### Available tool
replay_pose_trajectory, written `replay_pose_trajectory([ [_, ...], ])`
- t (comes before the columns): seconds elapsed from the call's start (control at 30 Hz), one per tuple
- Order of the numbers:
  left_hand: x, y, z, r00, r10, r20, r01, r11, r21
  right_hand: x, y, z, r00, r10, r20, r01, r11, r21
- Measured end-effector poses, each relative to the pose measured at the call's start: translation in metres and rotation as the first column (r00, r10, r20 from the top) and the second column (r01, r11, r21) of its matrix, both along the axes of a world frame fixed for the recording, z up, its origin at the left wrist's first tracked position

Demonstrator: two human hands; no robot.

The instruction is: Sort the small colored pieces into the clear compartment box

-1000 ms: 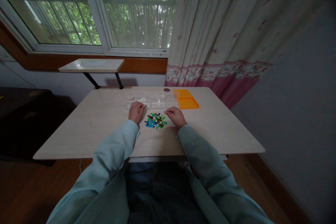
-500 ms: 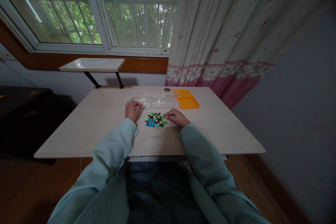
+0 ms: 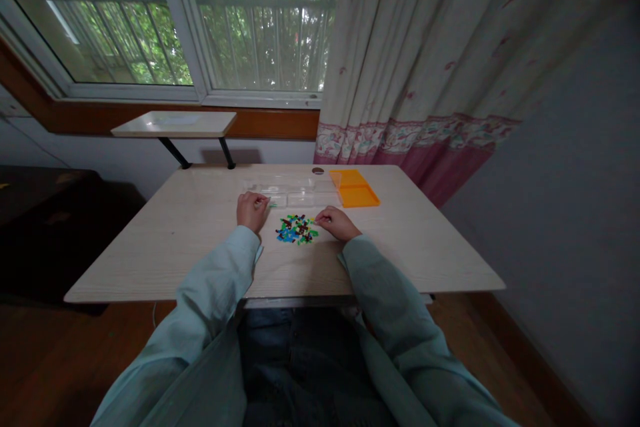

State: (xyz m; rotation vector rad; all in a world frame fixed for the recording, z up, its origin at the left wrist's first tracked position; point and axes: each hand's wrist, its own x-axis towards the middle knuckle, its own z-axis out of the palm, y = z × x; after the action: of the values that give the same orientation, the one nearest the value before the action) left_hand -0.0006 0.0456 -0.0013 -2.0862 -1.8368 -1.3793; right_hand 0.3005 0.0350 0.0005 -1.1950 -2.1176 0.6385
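A pile of small blue, green, brown and yellow pieces (image 3: 297,229) lies on the table, too small to name by kind. My left hand (image 3: 253,211) is at the near left corner of a clear plastic box (image 3: 300,199) with compartments, its fingers pinched together; what they hold, if anything, is too small to make out. A bit of green shows in the box compartment beside those fingertips. At the right edge of the pile, my right hand (image 3: 336,221) has thumb and fingertips pressed together, possibly on a small piece I cannot make out.
An open orange case (image 3: 357,190) lies behind and right of the pile on the pale wooden table (image 3: 410,247). A small raised shelf (image 3: 175,123) on black legs stands at the back left. A brown round spot (image 3: 319,171) marks the far edge. Behind hangs a curtain (image 3: 400,67).
My right hand's fingertips have closed a little and pulled slightly back from the pile. The left hand stays at the box corner almost unmoved.
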Motion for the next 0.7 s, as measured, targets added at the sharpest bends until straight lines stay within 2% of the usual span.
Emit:
replay_pose_trajectory([
  [0.5, -0.003, 0.002, -0.004, 0.998, 0.060, -0.013, -0.060, 0.998, 0.001, -0.008, -0.006, 0.006, 0.991, -0.102, -0.084, 0.109, 0.990, 0.089],
  [0.7, -0.004, 0.004, -0.008, 0.997, 0.074, -0.034, -0.075, 0.997, -0.030, -0.012, -0.007, 0.006, 0.992, -0.093, -0.087, 0.103, 0.988, 0.114],
])
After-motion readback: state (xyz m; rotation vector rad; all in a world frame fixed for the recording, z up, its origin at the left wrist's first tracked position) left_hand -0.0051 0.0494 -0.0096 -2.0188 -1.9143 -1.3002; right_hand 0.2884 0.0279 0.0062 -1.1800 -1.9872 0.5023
